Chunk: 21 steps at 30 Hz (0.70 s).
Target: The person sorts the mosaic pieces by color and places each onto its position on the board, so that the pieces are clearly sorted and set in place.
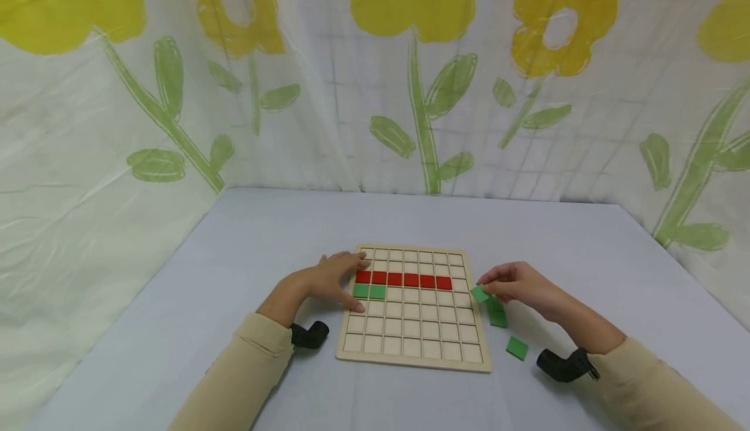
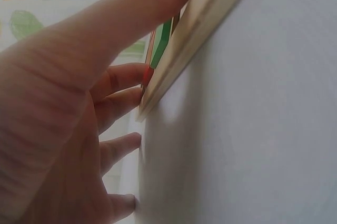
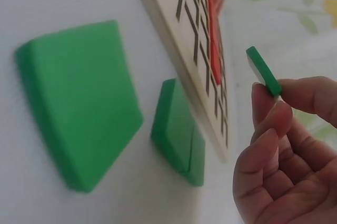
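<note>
The right grip [image 1: 515,282] holds a tile [image 1: 479,293] just off the board [image 1: 413,353]; nothing lies between them. Beneath and behind this grip, loose tiles [image 1: 498,314] lie on the bench [image 1: 234,242]. The left grip [image 1: 336,278] blocks the board's far-side edge; the nearer rows lie open.

Green square tile [image 1: 479,293] pinched in right hand [image 1: 518,284], tilted, just off the wooden grid board's [image 1: 410,359] 3 o'clock edge. Board flat: six-tile red row [image 1: 403,280], two green tiles [image 1: 369,291] below at 9 o'clock.
</note>
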Each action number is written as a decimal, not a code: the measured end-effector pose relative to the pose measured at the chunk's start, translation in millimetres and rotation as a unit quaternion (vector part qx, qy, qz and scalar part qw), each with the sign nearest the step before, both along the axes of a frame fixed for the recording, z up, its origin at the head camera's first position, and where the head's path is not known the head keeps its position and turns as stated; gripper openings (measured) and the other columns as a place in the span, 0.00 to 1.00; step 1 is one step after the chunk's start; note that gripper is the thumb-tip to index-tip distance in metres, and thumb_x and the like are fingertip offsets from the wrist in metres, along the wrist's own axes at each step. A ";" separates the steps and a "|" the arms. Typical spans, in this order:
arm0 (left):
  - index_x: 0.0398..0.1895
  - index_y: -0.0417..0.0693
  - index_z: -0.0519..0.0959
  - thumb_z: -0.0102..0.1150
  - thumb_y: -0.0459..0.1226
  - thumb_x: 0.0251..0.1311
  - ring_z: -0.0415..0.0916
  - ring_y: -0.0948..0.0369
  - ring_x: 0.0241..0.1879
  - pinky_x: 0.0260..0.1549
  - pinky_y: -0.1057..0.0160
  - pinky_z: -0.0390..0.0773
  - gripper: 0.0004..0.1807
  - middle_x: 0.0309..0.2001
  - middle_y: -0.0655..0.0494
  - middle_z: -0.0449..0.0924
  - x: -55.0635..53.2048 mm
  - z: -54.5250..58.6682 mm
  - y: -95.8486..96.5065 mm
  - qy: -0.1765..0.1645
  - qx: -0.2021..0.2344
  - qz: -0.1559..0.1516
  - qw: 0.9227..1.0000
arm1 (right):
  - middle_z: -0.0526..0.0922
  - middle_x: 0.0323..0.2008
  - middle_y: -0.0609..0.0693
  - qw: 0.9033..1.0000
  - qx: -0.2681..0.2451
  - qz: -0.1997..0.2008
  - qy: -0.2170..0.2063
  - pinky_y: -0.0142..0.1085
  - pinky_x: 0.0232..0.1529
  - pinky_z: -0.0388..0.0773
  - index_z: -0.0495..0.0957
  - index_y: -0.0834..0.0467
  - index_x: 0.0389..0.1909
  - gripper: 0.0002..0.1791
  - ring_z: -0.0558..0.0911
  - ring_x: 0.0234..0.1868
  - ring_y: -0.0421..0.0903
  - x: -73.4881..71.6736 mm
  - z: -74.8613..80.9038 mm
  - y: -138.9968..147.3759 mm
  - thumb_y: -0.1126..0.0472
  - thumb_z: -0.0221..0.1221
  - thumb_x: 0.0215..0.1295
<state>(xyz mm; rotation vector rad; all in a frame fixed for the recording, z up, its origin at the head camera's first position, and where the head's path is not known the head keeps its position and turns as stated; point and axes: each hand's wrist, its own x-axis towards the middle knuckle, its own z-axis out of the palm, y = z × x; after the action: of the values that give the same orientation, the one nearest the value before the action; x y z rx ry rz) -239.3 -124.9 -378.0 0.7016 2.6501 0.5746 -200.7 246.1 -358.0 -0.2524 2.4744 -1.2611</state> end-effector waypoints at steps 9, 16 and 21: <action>0.68 0.54 0.61 0.70 0.55 0.42 0.40 0.48 0.73 0.68 0.37 0.37 0.48 0.74 0.52 0.47 -1.1 -0.9 0.7 -0.003 0.003 -0.004 1.000 | 0.80 0.26 0.45 0.999 -0.021 0.041 0.009 0.35 0.31 0.76 0.78 0.67 0.40 0.16 0.75 0.26 0.42 -9.5 5.9 -19.2 0.57 0.61 0.60; 0.69 0.56 0.60 0.70 0.55 0.42 0.40 0.50 0.74 0.69 0.38 0.37 0.49 0.74 0.55 0.47 -1.5 -2.1 0.8 -0.002 -0.001 -0.001 1.000 | 0.83 0.26 0.49 0.997 -0.036 0.065 0.015 0.37 0.30 0.78 0.78 0.66 0.37 0.14 0.80 0.28 0.49 -15.1 10.5 -35.1 0.57 0.62 0.59; 0.68 0.56 0.61 0.71 0.56 0.41 0.40 0.50 0.74 0.69 0.38 0.37 0.48 0.74 0.54 0.48 -0.2 -0.7 -0.1 0.000 -0.003 0.002 1.000 | 0.84 0.27 0.51 0.996 -0.044 0.078 0.008 0.38 0.32 0.80 0.79 0.65 0.36 0.12 0.81 0.28 0.49 -20.1 9.7 -48.7 0.58 0.62 0.59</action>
<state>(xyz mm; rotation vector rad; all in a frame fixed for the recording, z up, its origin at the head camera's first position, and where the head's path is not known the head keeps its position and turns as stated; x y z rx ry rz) -239.5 -125.0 -378.7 0.6941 2.6535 0.5680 -220.7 197.4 -348.4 -0.4697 2.3632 -1.3077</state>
